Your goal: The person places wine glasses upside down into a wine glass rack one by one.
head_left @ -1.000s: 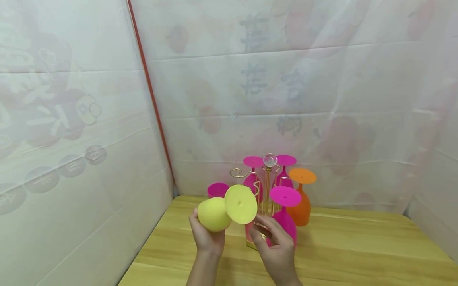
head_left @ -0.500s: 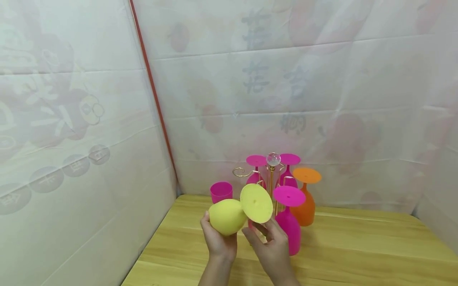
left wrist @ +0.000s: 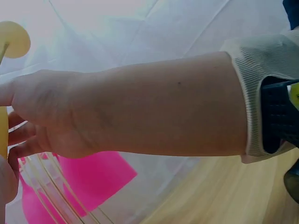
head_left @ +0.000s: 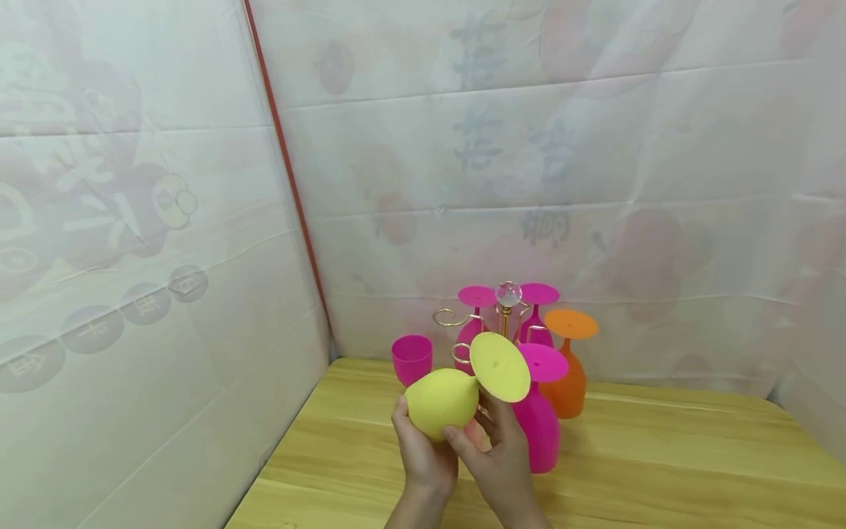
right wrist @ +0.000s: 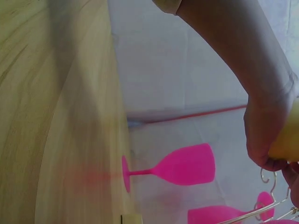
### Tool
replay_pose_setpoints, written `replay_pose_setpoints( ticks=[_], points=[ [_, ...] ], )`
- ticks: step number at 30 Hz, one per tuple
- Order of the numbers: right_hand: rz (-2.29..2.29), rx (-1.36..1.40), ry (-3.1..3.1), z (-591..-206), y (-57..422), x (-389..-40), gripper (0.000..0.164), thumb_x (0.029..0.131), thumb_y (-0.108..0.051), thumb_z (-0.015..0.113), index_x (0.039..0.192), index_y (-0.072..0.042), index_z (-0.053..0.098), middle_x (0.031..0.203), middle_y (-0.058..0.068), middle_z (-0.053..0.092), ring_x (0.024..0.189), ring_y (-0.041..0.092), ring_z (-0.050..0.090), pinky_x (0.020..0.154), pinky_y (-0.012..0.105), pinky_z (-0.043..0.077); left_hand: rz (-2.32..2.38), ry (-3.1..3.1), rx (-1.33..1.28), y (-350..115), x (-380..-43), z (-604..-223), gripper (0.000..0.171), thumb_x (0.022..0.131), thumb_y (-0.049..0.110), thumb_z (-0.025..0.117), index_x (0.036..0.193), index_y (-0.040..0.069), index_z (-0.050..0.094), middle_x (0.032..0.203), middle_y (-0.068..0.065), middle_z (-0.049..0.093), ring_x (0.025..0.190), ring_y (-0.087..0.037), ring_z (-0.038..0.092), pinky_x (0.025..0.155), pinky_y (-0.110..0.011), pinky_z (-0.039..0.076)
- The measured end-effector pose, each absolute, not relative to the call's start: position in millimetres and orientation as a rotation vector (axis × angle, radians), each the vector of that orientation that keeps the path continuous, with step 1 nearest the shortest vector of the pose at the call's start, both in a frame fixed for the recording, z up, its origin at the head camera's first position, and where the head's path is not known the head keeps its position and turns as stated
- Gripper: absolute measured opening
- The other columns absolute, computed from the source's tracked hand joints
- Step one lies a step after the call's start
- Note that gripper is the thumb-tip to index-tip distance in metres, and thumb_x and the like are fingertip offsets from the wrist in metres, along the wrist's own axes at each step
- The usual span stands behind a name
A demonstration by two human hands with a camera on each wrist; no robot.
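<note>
- So I'm standing in a little corner walled with pale printed sheets (head_left: 396,147), a red strip (head_left: 287,162) running down the join, and a wood-grain table (head_left: 330,470) below.
- Left hand (head_left: 426,455) has its fingers wrapped round the bowl of a yellow goblet (head_left: 441,404), holding it up over the table.
- Right hand (head_left: 496,444) is right there too: thumb tip on the bowl, the other fingers bent in under the foot. They're partly hidden, so I honestly can't tell if they're gripping.
- The goblet is tipped over sideways, bowl toward the left, round foot up to the right and facing the person.
- Just behind all that is a gold wire rack (head_left: 505,321) topped with a clear faceted ball (head_left: 509,294).
- Upside down around it: a front pink goblet (head_left: 540,426) close by the right hand, an orange goblet (head_left: 565,386) beyond that, plus two back pink goblets (head_left: 476,297).
- Off to the rack's left there's an upright pink goblet (head_left: 413,360), standing on its foot.
- Left wrist view also catches a pale sleeve (left wrist: 247,93) and a dark strap (left wrist: 275,107).
</note>
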State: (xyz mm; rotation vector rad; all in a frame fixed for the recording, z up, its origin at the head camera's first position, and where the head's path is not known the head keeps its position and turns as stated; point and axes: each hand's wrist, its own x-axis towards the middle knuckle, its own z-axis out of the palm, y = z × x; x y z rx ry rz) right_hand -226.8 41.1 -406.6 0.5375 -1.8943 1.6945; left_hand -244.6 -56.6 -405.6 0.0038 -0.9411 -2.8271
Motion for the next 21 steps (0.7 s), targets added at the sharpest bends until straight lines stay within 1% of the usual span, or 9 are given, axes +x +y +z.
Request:
replay_pose_setpoints(
  ticks=[4,8,11,15,19,21],
  points=[
    [1.684,0.530,-1.911,-408,42,-226,0.079,0.078,-0.008,0.082,0.146,-0.022,0.045,0.140,-0.001,0.054,0.123,0.008,0.055,0.101,0.020,0.045,-2.833,-0.999,-0.019,-54,-242,-408,0.063,0.101,0.062,0.020,0.133,0.012,0.044,0.123,-0.005,0.056,0.112,-0.020,0.057,0.098,-0.036,0.048],
    [1.672,0.563,-1.883,-409,44,-227,0.082,0.077,-0.002,0.082,0.148,-0.019,0.043,0.141,0.003,0.053,0.124,0.010,0.056,0.100,0.021,0.046,-2.822,-1.061,-0.055,-53,-239,-409,0.062,0.102,0.060,0.020,0.133,0.013,0.046,0.122,-0.005,0.057,0.109,-0.020,0.057,0.096,-0.037,0.049],
    [1.697,0.603,-1.856,-409,47,-228,0.083,0.079,0.003,0.078,0.150,-0.018,0.040,0.142,0.003,0.050,0.123,0.009,0.056,0.100,0.020,0.047,-2.798,-1.128,-0.130,-53,-238,-410,0.059,0.103,0.055,0.019,0.134,0.013,0.048,0.122,-0.005,0.058,0.108,-0.020,0.058,0.095,-0.038,0.049],
    [1.752,0.671,-1.800,-407,53,-228,0.085,0.082,0.013,0.069,0.154,-0.012,0.031,0.149,0.004,0.044,0.127,0.006,0.053,0.101,0.019,0.045,-2.741,-1.281,-0.363,-59,-239,-412,0.056,0.105,0.046,0.015,0.137,0.013,0.046,0.124,-0.004,0.057,0.108,-0.018,0.058,0.095,-0.036,0.050],
    [1.820,0.706,-1.745,-404,58,-226,0.084,0.083,0.017,0.063,0.155,-0.007,0.027,0.150,0.005,0.042,0.127,0.008,0.054,0.100,0.021,0.046,-2.635,-1.442,-0.645,-71,-243,-414,0.050,0.103,0.037,0.013,0.137,0.013,0.040,0.126,-0.002,0.054,0.109,-0.016,0.056,0.092,-0.035,0.051],
    [1.864,0.707,-1.734,-402,60,-225,0.082,0.085,0.016,0.062,0.155,-0.009,0.028,0.150,0.003,0.042,0.125,0.008,0.055,0.098,0.022,0.048,-2.583,-1.507,-0.752,-77,-247,-415,0.047,0.102,0.034,0.016,0.137,0.014,0.039,0.127,-0.002,0.053,0.109,-0.015,0.056,0.091,-0.034,0.052]
  ],
)
